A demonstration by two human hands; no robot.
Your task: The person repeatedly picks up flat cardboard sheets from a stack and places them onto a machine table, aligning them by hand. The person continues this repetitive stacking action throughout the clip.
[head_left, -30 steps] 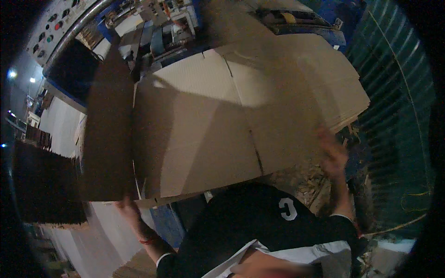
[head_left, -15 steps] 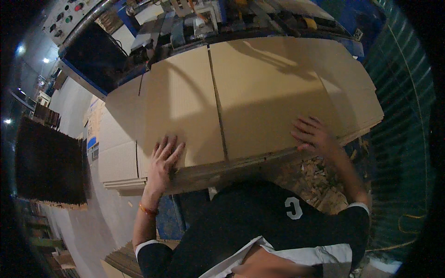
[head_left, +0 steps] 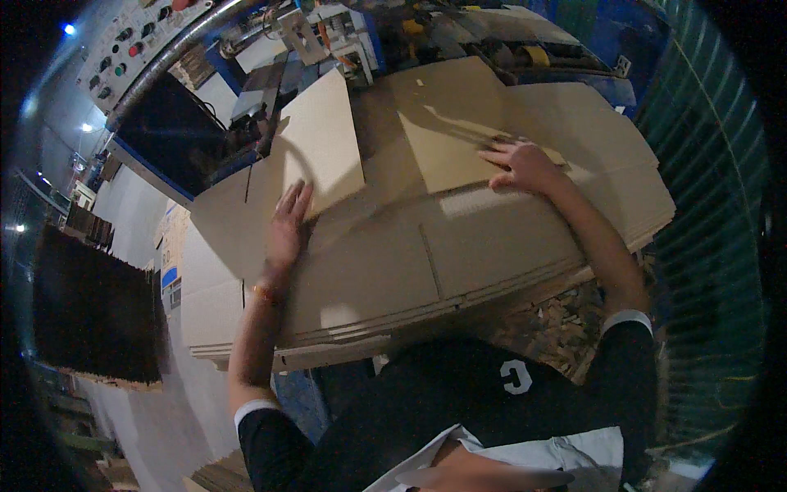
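A stack of flat tan cardboard sheets (head_left: 369, 271) lies in front of me, slit lines showing on its top. Further back on it rest two cardboard panels, a paler left one (head_left: 328, 135) and a wider right one (head_left: 451, 123); whether they belong to one sheet I cannot tell. My left hand (head_left: 288, 225) lies with fingers stretched out at the near edge of the left panel. Fingers spread, my right hand (head_left: 525, 168) presses flat on the right panel near its right corner. Both hands appear to hold nothing.
A machine with metal parts (head_left: 328, 41) stands right behind the stack, its blue frame (head_left: 156, 148) on the left. Above that sits a control panel (head_left: 123, 57) with buttons. Cardboard scraps (head_left: 549, 324) lie below right, beside a green corrugated wall (head_left: 713, 205). A dark stack (head_left: 94, 303) stands left.
Both hands have moved forward, away from me, and the top cardboard has slid toward the machine with them. The near part of the sheet beneath now shows.
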